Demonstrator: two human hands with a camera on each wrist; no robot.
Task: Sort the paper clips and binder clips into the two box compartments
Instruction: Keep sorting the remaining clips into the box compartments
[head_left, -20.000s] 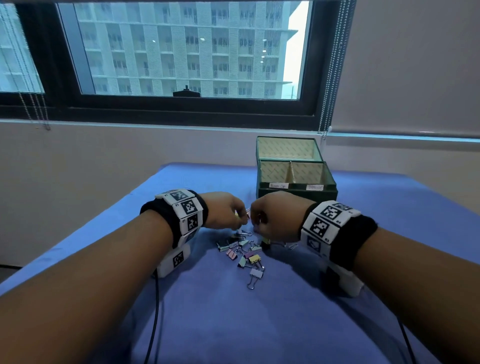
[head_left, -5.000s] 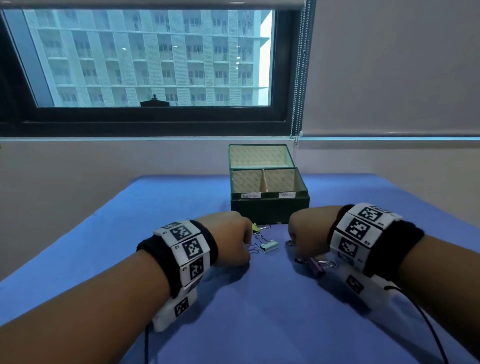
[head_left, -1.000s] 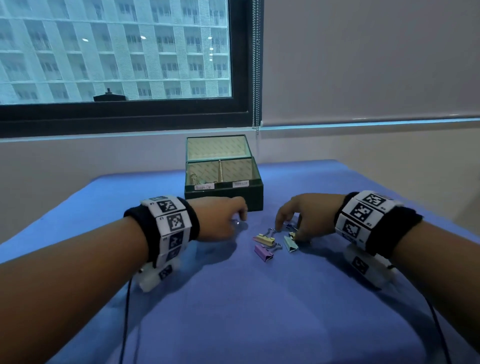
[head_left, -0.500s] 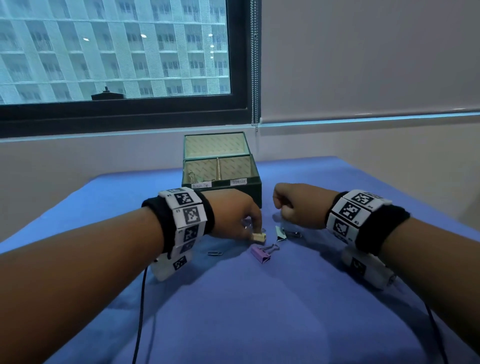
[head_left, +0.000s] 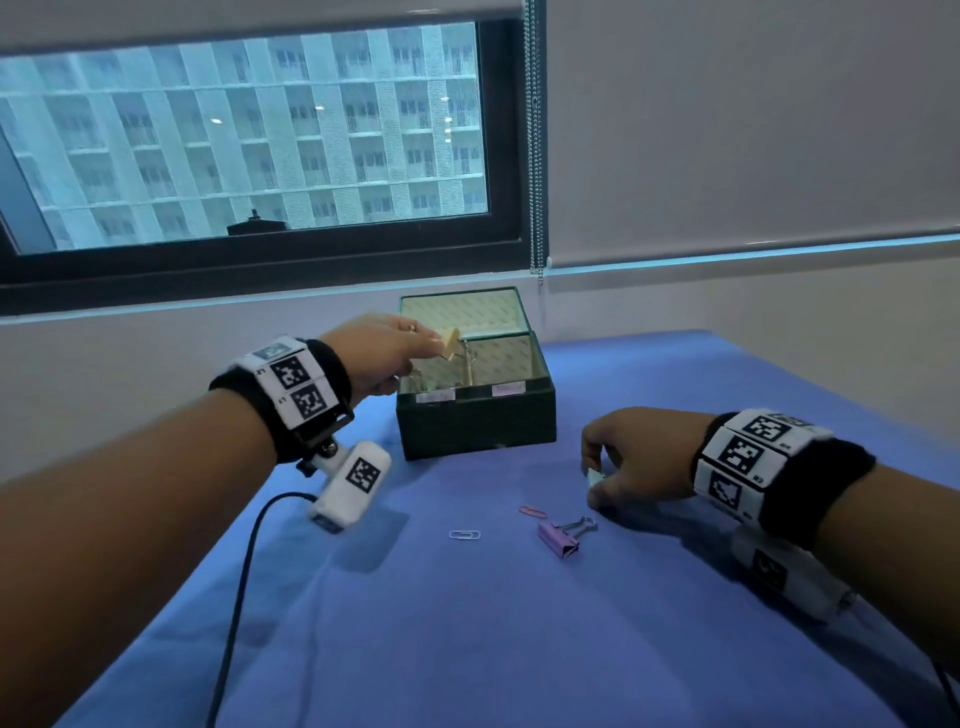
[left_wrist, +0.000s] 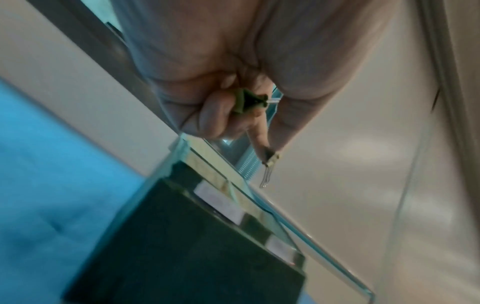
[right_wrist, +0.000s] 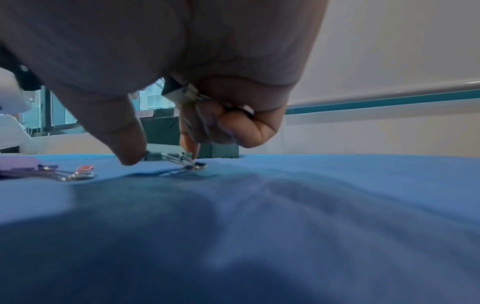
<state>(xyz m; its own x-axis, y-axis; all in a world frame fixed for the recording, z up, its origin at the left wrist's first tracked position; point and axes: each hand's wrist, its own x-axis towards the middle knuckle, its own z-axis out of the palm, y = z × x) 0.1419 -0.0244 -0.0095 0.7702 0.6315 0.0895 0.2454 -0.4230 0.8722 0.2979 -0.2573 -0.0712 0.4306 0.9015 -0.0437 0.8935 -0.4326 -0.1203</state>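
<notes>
My left hand (head_left: 434, 347) pinches a yellow binder clip (head_left: 451, 343) over the left compartment of the dark green box (head_left: 475, 423). In the left wrist view the yellow binder clip (left_wrist: 271, 159) hangs from thumb and forefinger, and a green binder clip (left_wrist: 246, 101) is tucked in the curled fingers. My right hand (head_left: 593, 480) is down on the cloth, pinching a pale green binder clip (right_wrist: 168, 154). Another clip (right_wrist: 179, 90) sits in its palm. On the cloth lie a purple binder clip (head_left: 561, 538), a pink paper clip (head_left: 532, 512) and a white paper clip (head_left: 464, 534).
The box's lid (head_left: 462, 312) stands open behind it, toward the wall and window. Blue cloth (head_left: 467, 634) covers the table. A black cable (head_left: 244, 561) trails from my left wrist camera across the near left of the cloth.
My left hand has lifted the yellow binder clip off the cloth and carried it over the box. My right hand has dropped from the air to the cloth and taken the pale green clip.
</notes>
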